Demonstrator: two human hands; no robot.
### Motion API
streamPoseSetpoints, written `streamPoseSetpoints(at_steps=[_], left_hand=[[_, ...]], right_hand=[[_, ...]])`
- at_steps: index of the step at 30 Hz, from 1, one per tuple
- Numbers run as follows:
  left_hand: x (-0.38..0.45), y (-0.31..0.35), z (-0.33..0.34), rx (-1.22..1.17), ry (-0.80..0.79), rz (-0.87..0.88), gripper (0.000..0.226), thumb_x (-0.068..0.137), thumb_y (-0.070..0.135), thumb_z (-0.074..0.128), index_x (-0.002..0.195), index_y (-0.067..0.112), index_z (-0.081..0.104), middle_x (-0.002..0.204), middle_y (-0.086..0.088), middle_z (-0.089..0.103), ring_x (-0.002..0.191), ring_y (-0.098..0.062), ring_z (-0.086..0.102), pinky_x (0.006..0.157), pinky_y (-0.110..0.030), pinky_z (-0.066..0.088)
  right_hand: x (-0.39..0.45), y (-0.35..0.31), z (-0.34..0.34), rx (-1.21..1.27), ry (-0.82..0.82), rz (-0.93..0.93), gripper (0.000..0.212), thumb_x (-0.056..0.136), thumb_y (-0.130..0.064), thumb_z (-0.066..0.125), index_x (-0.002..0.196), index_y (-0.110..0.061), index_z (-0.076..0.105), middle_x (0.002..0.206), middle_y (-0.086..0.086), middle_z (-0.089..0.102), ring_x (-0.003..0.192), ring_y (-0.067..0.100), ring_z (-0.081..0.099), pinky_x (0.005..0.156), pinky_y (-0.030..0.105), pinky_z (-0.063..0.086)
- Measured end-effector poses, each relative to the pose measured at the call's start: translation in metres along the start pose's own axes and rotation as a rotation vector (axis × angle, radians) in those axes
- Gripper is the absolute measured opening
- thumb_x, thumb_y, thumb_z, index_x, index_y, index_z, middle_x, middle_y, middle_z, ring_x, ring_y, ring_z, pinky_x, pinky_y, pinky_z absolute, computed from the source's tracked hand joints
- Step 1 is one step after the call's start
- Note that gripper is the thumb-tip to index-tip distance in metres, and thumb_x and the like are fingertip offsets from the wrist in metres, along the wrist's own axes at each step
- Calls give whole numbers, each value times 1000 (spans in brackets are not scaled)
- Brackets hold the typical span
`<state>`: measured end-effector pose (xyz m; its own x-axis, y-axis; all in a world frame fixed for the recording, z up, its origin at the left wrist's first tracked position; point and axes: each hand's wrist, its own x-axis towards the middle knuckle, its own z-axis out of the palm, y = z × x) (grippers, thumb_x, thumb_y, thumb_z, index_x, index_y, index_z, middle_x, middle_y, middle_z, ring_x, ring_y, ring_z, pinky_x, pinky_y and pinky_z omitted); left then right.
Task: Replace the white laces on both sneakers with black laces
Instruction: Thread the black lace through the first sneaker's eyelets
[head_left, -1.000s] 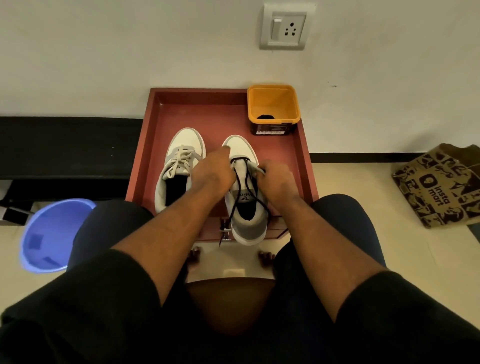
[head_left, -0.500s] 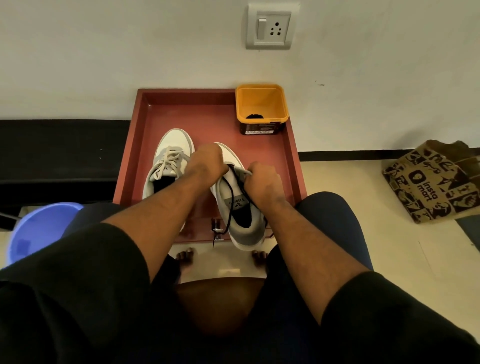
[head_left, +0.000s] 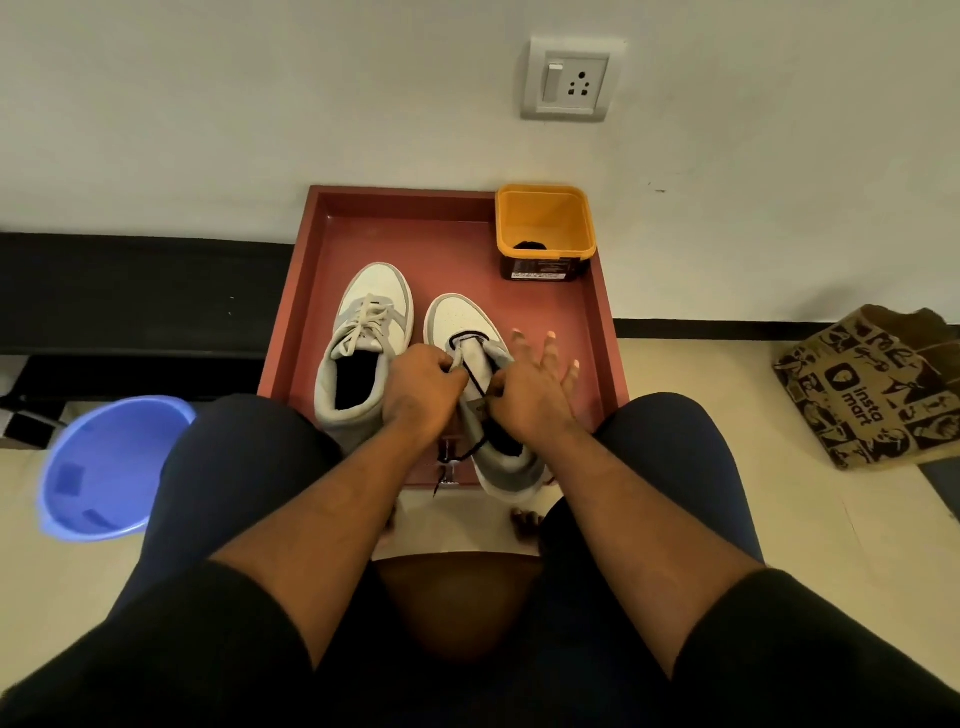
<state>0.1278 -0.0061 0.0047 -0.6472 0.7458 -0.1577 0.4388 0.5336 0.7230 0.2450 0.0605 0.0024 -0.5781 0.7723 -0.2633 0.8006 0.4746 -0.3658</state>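
Note:
Two white and grey sneakers stand on a red tray (head_left: 561, 332). The left sneaker (head_left: 369, 332) still carries white laces (head_left: 370, 322). The right sneaker (head_left: 462, 322) has a black lace (head_left: 470, 370) running across its front eyelets and down past its heel. My left hand (head_left: 423, 387) pinches the left eyelet flap of the right sneaker. My right hand (head_left: 532, 389) pinches the black lace between thumb and forefinger, with its other fingers spread out straight. A yellow tub (head_left: 544, 228) at the tray's back right holds something black (head_left: 530, 244).
A blue plastic basin (head_left: 111, 467) sits on the floor at the left. A printed paper bag (head_left: 878, 389) lies at the right. The tray's back edge meets the wall, under a socket (head_left: 569, 78). My knees flank the tray's front edge.
My right hand's outer fingers have spread straight where they were curled before. Both hands have drawn slightly back along the right sneaker, uncovering its front eyelets and the black lace across them.

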Motion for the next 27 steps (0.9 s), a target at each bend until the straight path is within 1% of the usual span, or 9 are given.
streamPoseSetpoints(at_steps=[3, 5, 8, 11, 13, 16, 18, 22, 27], left_hand=[[0, 1, 3, 99, 58, 31, 27, 86, 22, 58, 67, 3, 56, 66, -13, 59, 64, -29, 56, 57, -38, 44], [1, 1, 6, 104, 70, 38, 23, 87, 24, 57, 76, 4, 59, 73, -13, 62, 70, -29, 59, 63, -40, 48], [3, -3, 6, 62, 16, 80, 27, 86, 27, 58, 109, 13, 64, 96, -10, 68, 89, -27, 64, 79, -41, 53], [3, -5, -3, 198, -118, 287, 55, 88, 25, 62, 140, 27, 47, 137, -4, 51, 121, -23, 53, 97, -40, 47], [1, -3, -6, 236, -150, 369, 44, 89, 24, 64, 133, 27, 58, 141, -1, 46, 122, -20, 52, 97, -37, 46], [3, -5, -5, 101, -73, 342, 21, 89, 20, 68, 108, 16, 74, 126, -2, 56, 110, -21, 58, 91, -31, 45], [6, -7, -5, 22, -23, 260, 19, 88, 21, 69, 104, 12, 75, 118, -1, 57, 102, -16, 58, 85, -22, 41], [10, -10, -7, 56, 30, 189, 23, 90, 26, 67, 108, 14, 74, 120, 1, 58, 107, -16, 57, 88, -22, 40], [3, 11, -18, 193, -138, 450, 59, 90, 23, 65, 144, 33, 44, 155, 8, 32, 112, -26, 59, 100, -38, 45]], right_hand=[[-8, 4, -3, 68, -73, -2, 6, 85, -24, 66, 79, -24, 67, 162, 0, 10, 147, 37, -5, 114, 65, 0], [-9, 6, -6, 132, -138, 13, 22, 84, -27, 69, 63, -30, 60, 160, -2, 16, 147, 36, 1, 116, 61, 6], [-8, 3, -9, 582, -122, 109, 12, 75, -30, 72, 63, -26, 71, 135, 1, 46, 132, 34, 37, 108, 50, 37], [-11, 2, -14, 942, -118, 172, 11, 70, -29, 70, 73, -18, 73, 138, 1, 47, 119, 24, 54, 95, 38, 52], [-15, 3, -19, 1080, -130, 155, 9, 79, -20, 70, 79, -11, 71, 135, -16, 39, 110, 6, 54, 88, 23, 51], [-22, 3, -28, 1204, -159, 168, 19, 73, -22, 71, 85, -7, 72, 149, -12, 36, 124, 10, 47, 100, 30, 46], [-30, 2, -34, 1348, -196, 230, 9, 82, -12, 61, 83, -7, 69, 130, -15, 53, 107, 5, 54, 87, 25, 49], [-45, 12, -50, 1464, -268, 315, 21, 89, -9, 51, 71, -16, 60, 67, -7, 62, 58, 6, 56, 55, 20, 45], [-35, 25, -56, 1321, -7, 330, 11, 92, -15, 58, 82, -14, 62, 86, 6, 66, 81, 17, 61, 73, 30, 47]])
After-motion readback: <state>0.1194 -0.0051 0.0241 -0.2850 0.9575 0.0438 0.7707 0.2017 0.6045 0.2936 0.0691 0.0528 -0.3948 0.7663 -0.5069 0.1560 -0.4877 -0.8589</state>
